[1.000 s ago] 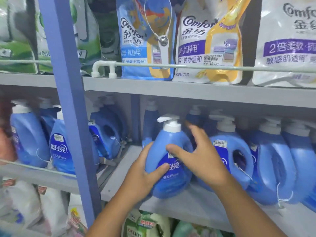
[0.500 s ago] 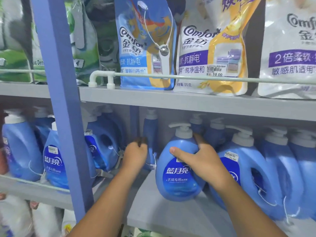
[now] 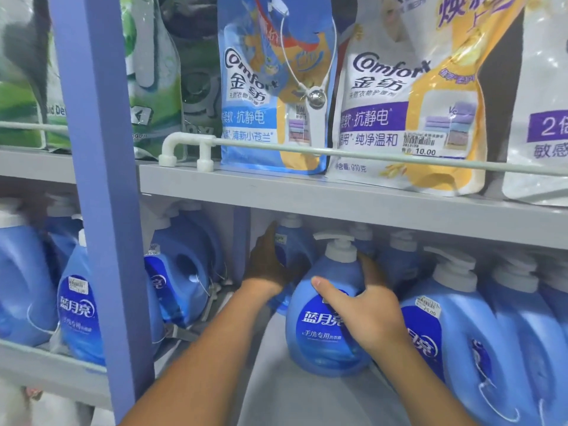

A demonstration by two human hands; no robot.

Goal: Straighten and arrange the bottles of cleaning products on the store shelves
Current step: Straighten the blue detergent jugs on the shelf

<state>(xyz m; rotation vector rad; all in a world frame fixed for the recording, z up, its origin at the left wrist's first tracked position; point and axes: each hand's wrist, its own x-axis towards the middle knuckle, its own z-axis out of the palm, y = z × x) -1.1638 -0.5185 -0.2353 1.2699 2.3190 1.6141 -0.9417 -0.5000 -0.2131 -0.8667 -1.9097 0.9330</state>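
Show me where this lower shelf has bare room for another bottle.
Bare shelf lies in front of the pump bottle, between the post and the jugs. Behind, where the left hand reaches, and rightward it is crowded.

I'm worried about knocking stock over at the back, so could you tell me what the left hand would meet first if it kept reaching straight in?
The left hand already grips a blue bottle deep in the shadow under the upper shelf. Pushing on would shove that bottle backward, probably toward the rear wall; depth there is unclear.
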